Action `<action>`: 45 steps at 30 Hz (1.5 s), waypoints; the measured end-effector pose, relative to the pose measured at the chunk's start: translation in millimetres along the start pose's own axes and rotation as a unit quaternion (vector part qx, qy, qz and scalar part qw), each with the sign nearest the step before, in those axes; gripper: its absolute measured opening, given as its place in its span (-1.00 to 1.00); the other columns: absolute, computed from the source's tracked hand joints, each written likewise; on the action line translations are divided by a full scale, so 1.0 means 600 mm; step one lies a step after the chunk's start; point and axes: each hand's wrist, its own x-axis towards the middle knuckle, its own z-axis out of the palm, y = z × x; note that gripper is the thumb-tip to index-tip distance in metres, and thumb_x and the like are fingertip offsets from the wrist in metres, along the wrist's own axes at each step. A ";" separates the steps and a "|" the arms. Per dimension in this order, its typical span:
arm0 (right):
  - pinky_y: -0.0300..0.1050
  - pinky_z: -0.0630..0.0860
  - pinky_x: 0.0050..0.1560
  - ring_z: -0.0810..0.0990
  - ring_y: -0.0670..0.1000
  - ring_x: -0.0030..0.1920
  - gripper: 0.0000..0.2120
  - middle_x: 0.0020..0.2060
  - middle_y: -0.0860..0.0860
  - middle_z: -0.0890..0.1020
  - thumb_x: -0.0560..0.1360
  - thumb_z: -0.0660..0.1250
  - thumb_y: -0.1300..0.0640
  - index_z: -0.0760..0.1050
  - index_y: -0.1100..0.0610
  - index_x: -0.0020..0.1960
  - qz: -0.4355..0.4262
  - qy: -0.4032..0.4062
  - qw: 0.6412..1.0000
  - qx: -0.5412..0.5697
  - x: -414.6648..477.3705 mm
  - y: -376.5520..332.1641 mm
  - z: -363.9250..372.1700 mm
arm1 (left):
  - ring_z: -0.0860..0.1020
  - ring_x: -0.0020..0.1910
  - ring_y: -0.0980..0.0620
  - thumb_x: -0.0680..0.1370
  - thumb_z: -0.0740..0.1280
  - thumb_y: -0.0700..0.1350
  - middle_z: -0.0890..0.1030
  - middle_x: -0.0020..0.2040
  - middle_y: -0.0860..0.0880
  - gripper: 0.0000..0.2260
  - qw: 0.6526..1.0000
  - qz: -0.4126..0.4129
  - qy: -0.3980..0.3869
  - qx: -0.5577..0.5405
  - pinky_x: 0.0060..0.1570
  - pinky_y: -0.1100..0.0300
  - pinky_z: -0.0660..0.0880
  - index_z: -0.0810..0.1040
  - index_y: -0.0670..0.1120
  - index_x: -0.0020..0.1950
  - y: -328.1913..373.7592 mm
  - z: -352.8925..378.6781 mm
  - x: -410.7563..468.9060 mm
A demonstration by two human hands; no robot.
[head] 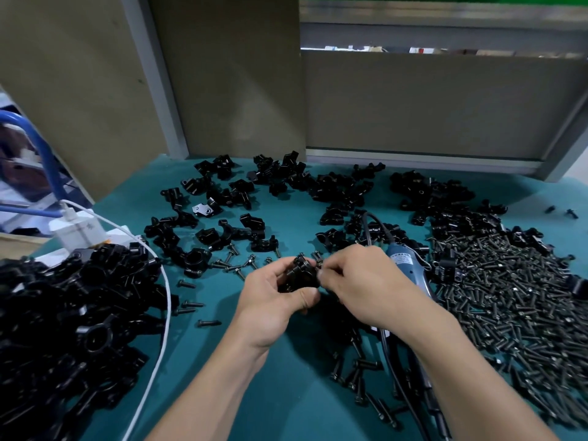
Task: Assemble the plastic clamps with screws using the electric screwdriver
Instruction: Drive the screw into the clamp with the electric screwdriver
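1. On the blue electric screwdriver (410, 265) was a label, but its writing was too small to read.
2. The left hand (276, 302) had its fingers curled round a black clamp (302, 273), held up over the middle of the green surface (286, 393).
3. The right hand (366, 281) pinched a small screw (318, 265) against the clamp's right side.
4. The electric screwdriver lay just behind the right hand, partly hidden by it.
5. A big screw pile (509, 297) lay on the right, a clamp heap (79, 313) on the left, and loose clamps (238, 192) at the back.
6. A white cable (164, 281) ran beside the clamp heap.
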 end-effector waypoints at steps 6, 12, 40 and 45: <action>-0.15 0.29 -0.47 0.32 -0.06 -0.52 -0.56 -0.52 -0.04 0.43 0.64 0.27 -0.07 0.46 0.17 -0.31 0.006 0.027 0.998 0.047 -0.002 0.000 0.010 | 0.62 -0.23 0.14 0.46 0.44 -0.48 0.71 -0.16 0.00 -0.68 1.000 0.002 0.009 -0.030 -0.28 0.28 0.53 0.66 -0.14 0.11 0.004 0.003 0.001; -0.10 0.46 -0.40 0.55 0.03 -0.45 -0.46 -0.49 0.06 0.59 0.62 0.22 -0.25 0.54 0.15 -0.30 0.052 0.125 0.991 -0.004 -0.021 0.005 -0.043 | 0.59 -0.26 0.13 0.48 0.46 -0.43 0.69 -0.17 0.01 -0.70 0.998 -0.035 0.024 -0.043 -0.28 0.28 0.53 0.68 -0.11 0.12 -0.004 0.001 0.004; 0.09 0.68 -0.15 0.68 0.14 -0.23 -0.58 -0.24 0.11 0.65 0.40 0.48 0.10 0.48 0.15 0.20 0.127 0.182 0.669 0.709 -0.075 0.049 -0.121 | 0.56 -0.34 0.11 0.60 0.44 -0.17 0.65 -0.07 -0.04 -0.84 0.995 -0.092 0.022 0.022 -0.21 0.25 0.55 0.64 -0.02 0.18 -0.007 0.000 0.006; -0.11 0.59 -0.32 0.54 0.01 -0.45 -0.77 -0.41 0.02 0.53 0.44 0.49 0.25 0.44 0.14 -0.07 0.104 0.241 0.616 0.743 -0.019 0.023 -0.088 | 0.67 -0.18 0.15 0.48 0.54 -0.26 0.75 -0.05 0.03 -0.70 0.993 -0.102 -0.001 0.065 -0.09 0.21 0.53 0.66 0.01 0.15 0.000 -0.002 0.001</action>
